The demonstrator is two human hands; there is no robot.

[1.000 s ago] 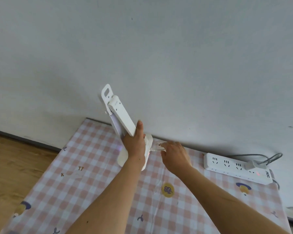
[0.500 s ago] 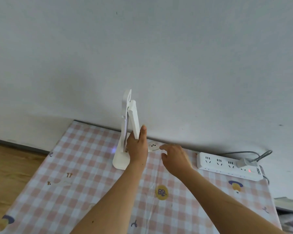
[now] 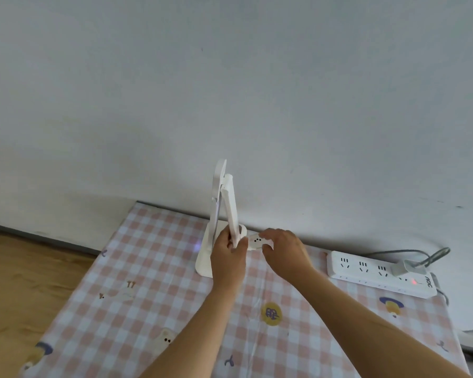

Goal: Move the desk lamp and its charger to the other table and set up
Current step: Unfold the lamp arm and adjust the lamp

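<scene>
A white folding desk lamp (image 3: 221, 203) stands upright with its flat base on the pink checked tablecloth (image 3: 137, 290), close to the wall. My left hand (image 3: 227, 255) grips the lower end of the lamp's arm. My right hand (image 3: 283, 248) pinches a small white charger (image 3: 256, 241) with dark dots on its face, right beside the lamp's base. Whether the charger touches the lamp I cannot tell.
A white power strip (image 3: 377, 274) lies at the right along the wall, with a grey plug (image 3: 406, 267) in it and a red light on. Wooden floor (image 3: 25, 279) lies left of the table. The grey wall rises just behind the lamp.
The lamp went from tilted and lifted to standing upright on the cloth. My left hand slid down its arm. My right hand closed on the charger beside the base.
</scene>
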